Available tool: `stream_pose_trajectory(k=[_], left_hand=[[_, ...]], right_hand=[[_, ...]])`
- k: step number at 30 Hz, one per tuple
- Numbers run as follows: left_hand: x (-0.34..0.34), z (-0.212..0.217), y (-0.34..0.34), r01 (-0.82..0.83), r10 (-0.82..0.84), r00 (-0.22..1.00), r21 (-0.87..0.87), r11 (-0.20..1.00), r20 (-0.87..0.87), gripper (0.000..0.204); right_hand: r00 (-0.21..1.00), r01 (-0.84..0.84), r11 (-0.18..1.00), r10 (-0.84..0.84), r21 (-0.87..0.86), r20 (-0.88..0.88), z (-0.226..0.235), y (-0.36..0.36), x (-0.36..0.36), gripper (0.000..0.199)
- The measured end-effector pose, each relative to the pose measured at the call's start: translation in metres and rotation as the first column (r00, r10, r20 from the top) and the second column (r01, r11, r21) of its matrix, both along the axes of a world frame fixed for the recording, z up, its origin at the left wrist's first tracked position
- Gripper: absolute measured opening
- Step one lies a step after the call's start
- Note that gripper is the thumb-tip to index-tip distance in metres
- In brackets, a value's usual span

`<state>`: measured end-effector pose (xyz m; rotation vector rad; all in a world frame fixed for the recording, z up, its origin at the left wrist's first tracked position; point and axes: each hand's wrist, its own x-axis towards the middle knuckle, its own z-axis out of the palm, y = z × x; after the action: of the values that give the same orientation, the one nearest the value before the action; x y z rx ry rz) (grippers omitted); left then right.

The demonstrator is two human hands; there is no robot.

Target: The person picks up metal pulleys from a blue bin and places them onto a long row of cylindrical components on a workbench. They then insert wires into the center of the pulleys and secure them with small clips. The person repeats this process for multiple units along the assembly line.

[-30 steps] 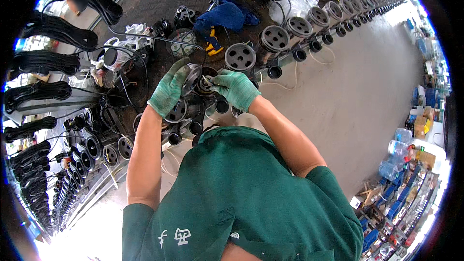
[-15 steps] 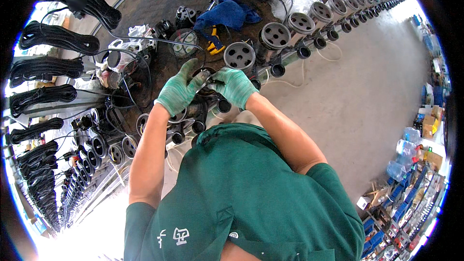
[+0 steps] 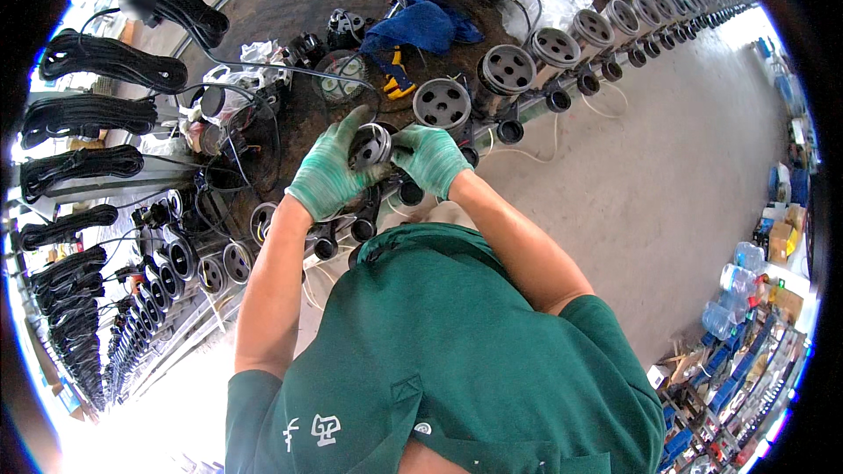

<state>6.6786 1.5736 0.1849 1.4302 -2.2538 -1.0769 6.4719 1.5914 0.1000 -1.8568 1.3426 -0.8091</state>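
Observation:
Between my hands a round grey cap with holes [image 3: 370,147] is held tilted, its ribbed rim turned toward the right. My left hand [image 3: 327,174], in a green-and-white striped knit glove, is closed on its left and lower side, with the thumb up beside it. My right hand [image 3: 432,161], gloved alike, pinches at its right edge; its fingertips are partly hidden. Just beyond my right hand stands a cylinder with a grey holed top [image 3: 442,104]. Below the cap, a black pipe stub [image 3: 410,192] shows under my hands.
Similar holed cylinders [image 3: 508,68] run in a row along the bench edge. Yellow-handled pliers [image 3: 399,84], a blue cloth [image 3: 420,25] and a clear round piece [image 3: 342,75] lie on the dark bench. Coiled black cables [image 3: 88,114] hang at the left. A black cable crosses the bench.
The grey holed cap has come into view, lifted and tilted between my hands. My left hand has opened wider around it, while my right hand stays at its right side.

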Motion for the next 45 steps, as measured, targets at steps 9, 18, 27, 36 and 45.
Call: stream_pose_trajectory(k=[9, 18, 27, 36, 45], left_hand=[[-0.007, 0.012, -0.003, 0.138, -0.121, 0.977, -0.089, 0.986, 0.175, 0.109], [-0.016, 0.012, -0.014, 0.375, -0.293, 0.882, -0.174, 0.911, 0.368, 0.105], [-0.021, 0.017, -0.037, 0.612, -0.492, 0.703, -0.083, 0.787, 0.514, 0.089], [-0.038, 0.034, -0.037, 0.547, -0.491, 0.612, 0.118, 0.829, 0.620, 0.089], [-0.031, 0.033, -0.027, 0.425, -0.357, 0.721, 0.027, 0.905, 0.594, 0.094]], right_hand=[[0.992, -0.017, 0.976, -0.011, 0.218, 0.127, -0.026, -0.001, -0.004, 0.024], [0.965, 0.048, 0.982, -0.092, 0.180, 0.247, -0.004, 0.040, -0.010, 0.040], [0.959, 0.152, 0.914, -0.229, 0.375, 0.169, 0.015, 0.062, -0.049, 0.047], [0.928, 0.195, 0.837, -0.326, 0.512, 0.179, 0.034, 0.080, -0.057, 0.037], [0.987, 0.160, 0.959, -0.156, 0.236, -0.036, 0.046, 0.087, -0.047, 0.040]])
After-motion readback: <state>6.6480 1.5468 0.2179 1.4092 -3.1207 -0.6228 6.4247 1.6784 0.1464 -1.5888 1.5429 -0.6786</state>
